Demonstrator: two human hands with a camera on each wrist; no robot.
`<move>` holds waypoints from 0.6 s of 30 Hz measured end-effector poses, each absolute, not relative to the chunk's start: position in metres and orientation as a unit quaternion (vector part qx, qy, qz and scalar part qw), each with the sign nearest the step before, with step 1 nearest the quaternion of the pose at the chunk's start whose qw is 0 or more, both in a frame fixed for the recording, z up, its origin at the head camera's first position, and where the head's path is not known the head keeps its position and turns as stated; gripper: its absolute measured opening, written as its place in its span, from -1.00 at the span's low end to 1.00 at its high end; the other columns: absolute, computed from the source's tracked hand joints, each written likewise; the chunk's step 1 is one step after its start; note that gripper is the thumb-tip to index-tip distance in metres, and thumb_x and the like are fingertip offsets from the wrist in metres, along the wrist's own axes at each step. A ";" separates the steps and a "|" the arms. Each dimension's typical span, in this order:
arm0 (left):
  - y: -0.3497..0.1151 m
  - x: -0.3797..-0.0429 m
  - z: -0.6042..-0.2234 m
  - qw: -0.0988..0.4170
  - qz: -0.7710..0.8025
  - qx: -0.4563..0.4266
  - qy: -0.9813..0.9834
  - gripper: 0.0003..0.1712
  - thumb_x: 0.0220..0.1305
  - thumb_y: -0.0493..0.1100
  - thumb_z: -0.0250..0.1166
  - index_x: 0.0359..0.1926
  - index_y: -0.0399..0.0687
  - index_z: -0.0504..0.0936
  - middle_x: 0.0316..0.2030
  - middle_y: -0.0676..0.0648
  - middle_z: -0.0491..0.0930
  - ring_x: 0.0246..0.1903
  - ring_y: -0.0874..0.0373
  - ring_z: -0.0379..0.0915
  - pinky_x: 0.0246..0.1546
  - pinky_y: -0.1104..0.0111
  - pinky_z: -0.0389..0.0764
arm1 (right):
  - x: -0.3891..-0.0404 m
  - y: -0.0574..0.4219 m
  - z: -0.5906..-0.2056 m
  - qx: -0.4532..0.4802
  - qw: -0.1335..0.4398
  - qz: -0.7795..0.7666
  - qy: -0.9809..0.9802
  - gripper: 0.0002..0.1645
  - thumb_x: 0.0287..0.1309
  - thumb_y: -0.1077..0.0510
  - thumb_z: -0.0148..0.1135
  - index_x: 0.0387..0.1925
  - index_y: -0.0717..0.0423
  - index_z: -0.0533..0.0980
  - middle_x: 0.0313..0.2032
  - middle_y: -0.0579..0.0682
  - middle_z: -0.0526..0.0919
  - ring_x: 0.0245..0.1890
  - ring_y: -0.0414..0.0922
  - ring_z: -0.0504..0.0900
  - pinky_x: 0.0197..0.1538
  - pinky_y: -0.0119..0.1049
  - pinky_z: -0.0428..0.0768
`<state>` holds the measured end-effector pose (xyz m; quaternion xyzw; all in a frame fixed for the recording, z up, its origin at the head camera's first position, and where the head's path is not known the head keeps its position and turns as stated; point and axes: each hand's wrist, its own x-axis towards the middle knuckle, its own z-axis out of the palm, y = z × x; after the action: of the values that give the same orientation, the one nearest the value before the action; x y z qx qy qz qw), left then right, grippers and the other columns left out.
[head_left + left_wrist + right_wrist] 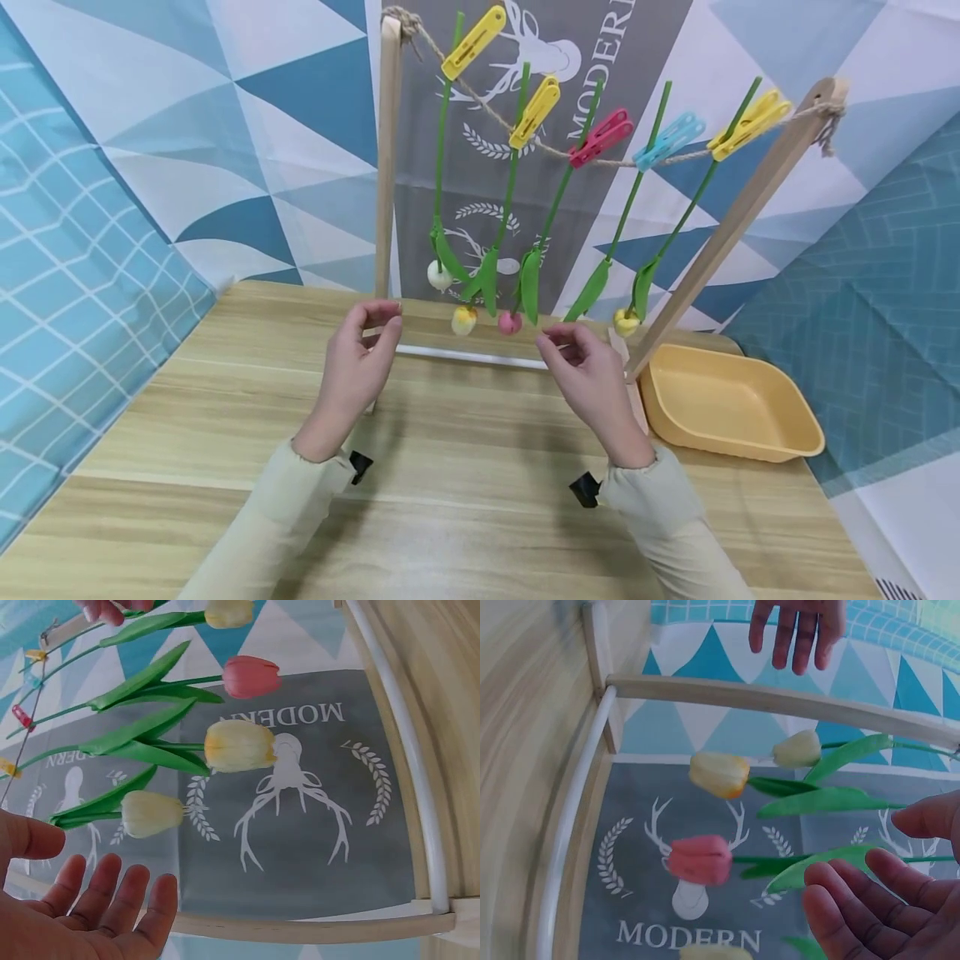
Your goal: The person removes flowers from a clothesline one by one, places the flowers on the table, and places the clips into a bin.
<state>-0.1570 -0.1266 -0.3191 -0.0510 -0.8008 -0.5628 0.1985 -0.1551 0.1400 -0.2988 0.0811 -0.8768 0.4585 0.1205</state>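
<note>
Several artificial tulips hang upside down from a rope, each stem clipped by a clothespin. From the left come a white tulip (439, 276), a yellow tulip (464, 320) and a pink tulip (510, 322); another yellow tulip (626, 322) hangs at the far right. Between these last two, my right hand hides the flower of a further tulip in the head view. My left hand (362, 354) is beside the left post with loosely bent fingers, holding nothing. My right hand (889, 900), fingers relaxed and its grasp empty, is near the tulip leaves.
A wooden frame with a left post (386, 158) and a right post (738, 225) carries the rope. Yellow, red (601, 137) and blue (670, 142) clothespins line it. A white bar (472, 357) runs low across. An orange-yellow basin (735, 442) stands right on the wooden table (465, 500).
</note>
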 end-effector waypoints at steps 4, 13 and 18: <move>-0.125 -0.161 -0.312 0.204 -0.569 -0.056 -0.795 -0.67 0.36 -0.10 0.07 0.04 -0.21 0.44 -0.03 -0.13 0.53 -0.04 0.19 0.40 0.01 0.19 0.47 | -0.159 0.133 -0.294 0.099 0.123 0.469 -0.869 -0.66 0.22 -0.03 0.17 -0.07 0.08 0.54 -0.19 -0.01 0.66 -0.32 -0.16 0.60 -0.23 -0.41 0.55; -0.115 -0.169 -0.297 0.205 -0.595 -0.076 -0.773 -0.70 0.35 -0.17 0.07 0.02 -0.24 0.44 -0.04 -0.17 0.52 -0.08 0.20 0.42 -0.04 0.38 0.46 | -0.165 0.117 -0.278 0.108 0.118 0.488 -0.858 -0.65 0.19 -0.08 0.19 -0.08 0.02 0.53 -0.22 -0.08 0.64 -0.34 -0.17 0.57 -0.28 -0.31 0.53; -0.110 -0.172 -0.292 0.211 -0.601 -0.082 -0.767 -0.71 0.34 -0.19 0.08 0.02 -0.24 0.44 -0.05 -0.14 0.50 -0.06 0.18 0.40 0.00 0.30 0.42 | -0.169 0.110 -0.268 0.134 0.124 0.501 -0.846 -0.69 0.21 -0.02 0.18 -0.09 0.04 0.53 -0.24 -0.05 0.64 -0.36 -0.17 0.58 -0.28 -0.29 0.54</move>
<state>-0.1721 -0.1103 -0.2918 -0.0819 -0.7667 -0.6007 0.2113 -0.1690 0.1097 -0.2682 0.1342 -0.8458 0.5012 0.1244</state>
